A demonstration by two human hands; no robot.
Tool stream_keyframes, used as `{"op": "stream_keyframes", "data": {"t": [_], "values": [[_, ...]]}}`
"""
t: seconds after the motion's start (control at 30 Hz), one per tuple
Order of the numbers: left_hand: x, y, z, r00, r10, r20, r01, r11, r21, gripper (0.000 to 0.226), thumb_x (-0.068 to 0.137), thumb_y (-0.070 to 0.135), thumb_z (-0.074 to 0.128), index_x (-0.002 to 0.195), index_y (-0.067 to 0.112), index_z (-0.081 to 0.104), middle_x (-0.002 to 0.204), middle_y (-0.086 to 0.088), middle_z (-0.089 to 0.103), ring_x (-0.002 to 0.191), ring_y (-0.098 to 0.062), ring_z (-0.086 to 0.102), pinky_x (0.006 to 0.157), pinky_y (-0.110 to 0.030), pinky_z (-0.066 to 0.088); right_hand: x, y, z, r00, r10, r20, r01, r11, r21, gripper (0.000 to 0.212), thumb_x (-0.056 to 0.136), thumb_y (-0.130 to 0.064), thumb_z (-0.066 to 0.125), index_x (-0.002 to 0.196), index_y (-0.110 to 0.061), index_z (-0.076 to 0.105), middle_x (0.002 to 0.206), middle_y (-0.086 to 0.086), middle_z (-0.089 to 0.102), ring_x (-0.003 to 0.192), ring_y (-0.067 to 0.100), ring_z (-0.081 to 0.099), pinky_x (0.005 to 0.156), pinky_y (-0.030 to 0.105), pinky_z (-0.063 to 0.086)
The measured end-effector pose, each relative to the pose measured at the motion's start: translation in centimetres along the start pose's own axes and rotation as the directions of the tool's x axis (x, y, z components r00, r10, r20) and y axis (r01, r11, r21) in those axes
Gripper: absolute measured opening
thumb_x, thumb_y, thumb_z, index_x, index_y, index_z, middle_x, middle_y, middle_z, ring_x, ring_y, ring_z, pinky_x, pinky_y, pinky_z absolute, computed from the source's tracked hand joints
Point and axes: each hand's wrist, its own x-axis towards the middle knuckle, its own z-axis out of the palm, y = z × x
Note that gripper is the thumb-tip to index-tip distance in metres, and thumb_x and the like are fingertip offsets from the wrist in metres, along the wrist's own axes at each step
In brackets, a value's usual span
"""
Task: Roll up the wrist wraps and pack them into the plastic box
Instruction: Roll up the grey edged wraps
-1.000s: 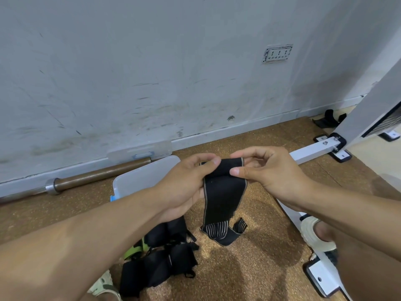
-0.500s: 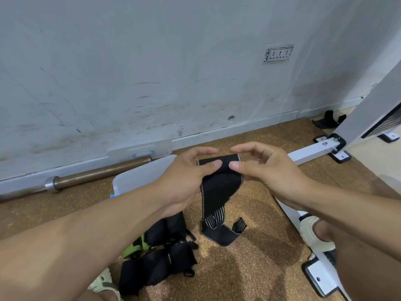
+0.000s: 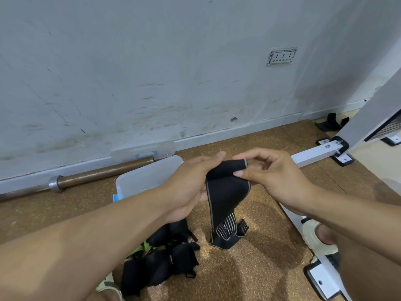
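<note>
Both forearms reach forward; left hand (image 3: 186, 187) and right hand (image 3: 269, 177) pinch the black wrist wrap's (image 3: 225, 192) top end.

Both forearms bare to frame edge, no sleeves, no watch, bands or rings visible. Left hand (image 3: 186, 187) and right hand (image 3: 275, 181): bare, no gloves, nails short and unpainted where visible. Bare knee at right edge of frame. Footwear: pale cream perforated clog-type shoe (image 3: 314, 237) on right foot, just beside the white frame bar (image 3: 312, 157); heel open, bare ankle showing. Second shoe (image 3: 108, 287), same pale colour with greenish mottling, partly cut off at bottom edge.
</note>
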Motion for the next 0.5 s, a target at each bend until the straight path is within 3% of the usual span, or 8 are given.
{"op": "stream_keyframes", "data": {"t": [0.07,0.2,0.27,0.33,0.43,0.5], "values": [[-0.04,0.12,0.07,1.000,-0.011,0.011,0.011,1.000,-0.001,0.039,0.100,0.043,0.057,0.121,0.013,0.070,0.102,-0.007,0.079,0.099,-0.024,0.075,0.099,-0.043,0.056,-0.03,-0.04,0.03,0.999,-0.032,-0.012,0.032,0.999,-0.001,0.028,0.072,-0.016,0.082,0.100,-0.019,0.081,0.098,0.029,0.074,0.098,0.055,0.068,0.089,0.061,0.058],[-0.05,0.27,-0.11,0.998,-0.044,0.034,0.044,0.999,0.013,0.038,0.099,0.042,0.059,0.123,0.015,0.070,0.105,-0.007,0.078,0.096,-0.020,0.076,0.091,-0.037,0.059,-0.12,-0.03,-0.11,0.997,-0.074,-0.011,0.074,0.997,-0.025,0.031,0.072,-0.012,0.079,0.102,-0.013,0.079,0.093,0.006,0.078,0.090,0.029,0.076,0.085,0.037,0.063],[0.03,0.25,-0.19,1.000,-0.028,0.001,0.028,0.999,0.030,0.034,0.097,0.037,0.064,0.123,0.016,0.067,0.102,-0.005,0.078,0.087,-0.016,0.076,0.078,-0.032,0.061,-0.04,0.07,-0.13,0.998,-0.062,-0.001,0.062,0.998,-0.019,0.030,0.070,-0.012,0.080,0.100,-0.012,0.080,0.092,0.008,0.075,0.084,0.034,0.072,0.078,0.034,0.062],[0.10,0.21,-0.19,0.999,0.011,-0.053,-0.010,1.000,0.023,0.029,0.094,0.029,0.069,0.121,0.017,0.065,0.103,-0.006,0.076,0.079,-0.013,0.075,0.069,-0.028,0.060,0.17,0.02,-0.29,1.000,-0.011,0.023,0.011,1.000,0.013,0.032,0.069,-0.011,0.080,0.101,-0.011,0.079,0.098,0.017,0.076,0.090,0.041,0.073,0.077,0.034,0.063],[0.36,0.01,-0.23,0.991,0.085,-0.102,-0.083,0.996,0.029,0.031,0.093,0.021,0.073,0.122,0.018,0.063,0.110,-0.011,0.075,0.084,-0.018,0.075,0.080,-0.036,0.062,0.37,-0.41,-0.71,0.995,0.064,0.074,-0.064,0.998,-0.004,0.046,0.065,-0.012,0.083,0.110,-0.016,0.075,0.097,0.021,0.077,0.094,0.036,0.076,0.087,0.037,0.062],[0.43,-0.04,-0.31,0.985,0.135,-0.112,-0.133,0.991,0.021,0.032,0.092,0.015,0.073,0.123,0.018,0.062,0.104,-0.011,0.077,0.087,-0.022,0.076,0.085,-0.038,0.062,0.35,-0.66,-0.81,0.992,0.092,0.086,-0.089,0.996,-0.032,0.056,0.065,-0.016,0.086,0.118,-0.022,0.071,0.101,0.011,0.078,0.088,0.031,0.077,0.084,0.033,0.061]]}}
